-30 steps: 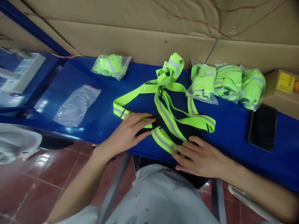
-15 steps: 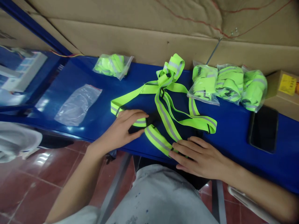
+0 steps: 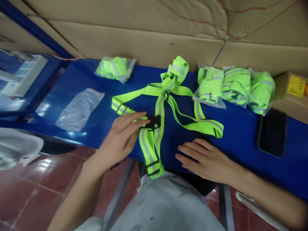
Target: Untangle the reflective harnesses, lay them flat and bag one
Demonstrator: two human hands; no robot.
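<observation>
A neon-green reflective harness (image 3: 159, 110) of elastic straps with grey stripes lies spread on the blue table, its far end bunched in loops. My left hand (image 3: 122, 133) is closed over its left strap, fingertips beside a black buckle (image 3: 154, 122); part of the strap is hidden under the fingers. From that buckle a strap loop (image 3: 149, 150) with a black slider hangs over the table's front edge towards my lap. My right hand (image 3: 202, 157) rests palm down near the front edge, open, fingers stretched out, touching no strap.
Several clear bags of folded green straps (image 3: 210, 85) stand along the back, another bag (image 3: 114, 68) further left. A flat clear zip bag (image 3: 79, 109) lies at left. At right are a black phone (image 3: 271, 133) and a cardboard box (image 3: 288, 93). Cardboard (image 3: 134, 38) lines the back.
The lower strap has left my right hand and swung left, now dangling over the front edge. The buckle shows beside my left fingertips. My right hand has opened and stays nearly in place.
</observation>
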